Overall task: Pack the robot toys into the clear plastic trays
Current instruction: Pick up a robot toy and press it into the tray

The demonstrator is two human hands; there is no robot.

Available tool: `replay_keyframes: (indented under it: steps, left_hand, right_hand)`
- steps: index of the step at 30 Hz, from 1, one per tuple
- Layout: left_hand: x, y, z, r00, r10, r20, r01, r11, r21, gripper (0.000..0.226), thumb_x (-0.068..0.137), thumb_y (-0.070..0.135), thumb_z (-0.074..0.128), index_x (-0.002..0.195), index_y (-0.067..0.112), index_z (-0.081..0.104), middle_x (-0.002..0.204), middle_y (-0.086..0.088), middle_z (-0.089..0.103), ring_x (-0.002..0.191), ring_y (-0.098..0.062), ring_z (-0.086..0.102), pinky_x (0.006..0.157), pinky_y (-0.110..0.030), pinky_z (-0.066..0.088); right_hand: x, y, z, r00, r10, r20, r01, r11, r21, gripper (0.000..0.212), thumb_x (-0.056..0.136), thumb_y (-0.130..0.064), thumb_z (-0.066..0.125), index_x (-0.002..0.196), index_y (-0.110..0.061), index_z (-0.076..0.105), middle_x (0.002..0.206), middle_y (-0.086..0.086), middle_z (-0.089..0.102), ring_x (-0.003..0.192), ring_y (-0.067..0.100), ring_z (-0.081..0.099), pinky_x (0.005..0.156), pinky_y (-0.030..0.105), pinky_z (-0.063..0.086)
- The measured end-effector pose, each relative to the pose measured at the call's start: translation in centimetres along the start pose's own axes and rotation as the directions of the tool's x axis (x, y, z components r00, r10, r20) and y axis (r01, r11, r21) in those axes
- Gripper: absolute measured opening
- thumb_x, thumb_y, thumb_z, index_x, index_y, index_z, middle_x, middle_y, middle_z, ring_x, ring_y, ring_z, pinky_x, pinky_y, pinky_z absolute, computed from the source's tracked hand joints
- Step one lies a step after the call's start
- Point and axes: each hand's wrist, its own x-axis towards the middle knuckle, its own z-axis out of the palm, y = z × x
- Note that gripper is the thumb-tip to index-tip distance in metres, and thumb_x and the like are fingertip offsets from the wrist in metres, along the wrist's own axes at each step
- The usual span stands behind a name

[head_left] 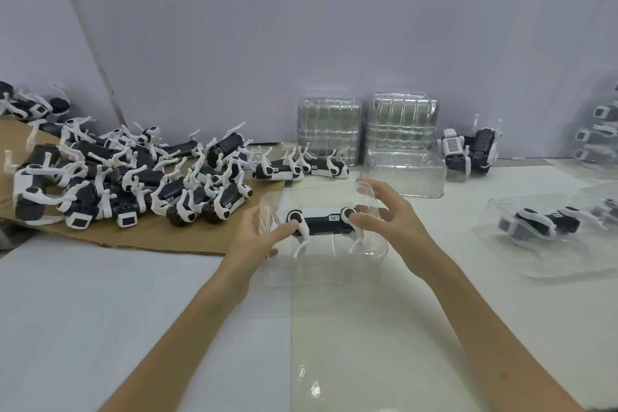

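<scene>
Clear plastic tray, just right of the cardboard sheet, looks flimsy; robot toy inside seems light, rigid and thin-legged, so left hand and right hand gripping its body ends is a sensible hold.

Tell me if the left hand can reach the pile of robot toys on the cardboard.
Probably yes. The pile lies close beside the left hand with nothing between, though that hand grips the robot toy in the clear tray and must release it.
</scene>
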Motion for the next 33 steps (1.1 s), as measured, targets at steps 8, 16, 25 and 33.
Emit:
replay_keyframes:
  steps: [8,16,25,33]
  left_hand:
    - [-0.1,0.1,0.1,1.000,-0.019,0.016,0.019,0.999,-0.045,0.074,0.059,0.039,0.084,0.125,0.024,0.054,0.117,-0.011,0.070,0.085,-0.019,0.073,0.069,-0.032,0.050]
    - [0.2,-0.2,0.0,0.998,-0.048,-0.047,0.048,0.999,0.006,0.057,0.083,0.038,0.077,0.133,0.027,0.051,0.127,0.002,0.060,0.112,-0.018,0.062,0.097,-0.040,0.051]
    - [0.3,-0.5,-0.1,0.997,-0.042,0.062,0.033,0.989,0.141,0.034,0.091,0.031,0.070,0.123,0.034,0.059,0.125,0.008,0.059,0.114,-0.007,0.058,0.090,-0.027,0.048]
    - [0.0,-0.3,0.2,0.997,-0.020,0.071,0.008,0.987,0.161,0.031,0.095,0.030,0.065,0.126,0.033,0.062,0.114,0.005,0.066,0.094,-0.008,0.067,0.074,-0.028,0.051]
  right_hand:
    - [0.0,-0.1,0.2,0.999,0.035,0.023,-0.035,0.999,-0.007,0.052,0.083,-0.022,0.079,0.126,-0.043,0.058,0.134,-0.012,0.058,0.096,0.004,0.069,0.091,0.028,0.049]
    - [0.8,0.7,-0.3,0.975,0.198,-0.096,-0.194,0.980,0.055,0.049,0.086,-0.020,0.073,0.132,-0.032,0.060,0.134,-0.008,0.058,0.122,0.012,0.055,0.077,0.027,0.045]
    - [0.9,0.6,-1.5,0.948,0.258,-0.186,-0.301,0.917,-0.263,0.055,0.092,-0.023,0.066,0.145,-0.027,0.049,0.153,-0.004,0.043,0.141,0.016,0.038,0.103,0.029,0.032]
    - [-1.3,-3.4,4.9,0.957,-0.008,0.289,0.222,0.661,-0.716,0.048,0.097,-0.045,0.054,0.144,-0.039,0.047,0.156,-0.013,0.038,0.143,0.009,0.034,0.117,0.036,0.027]
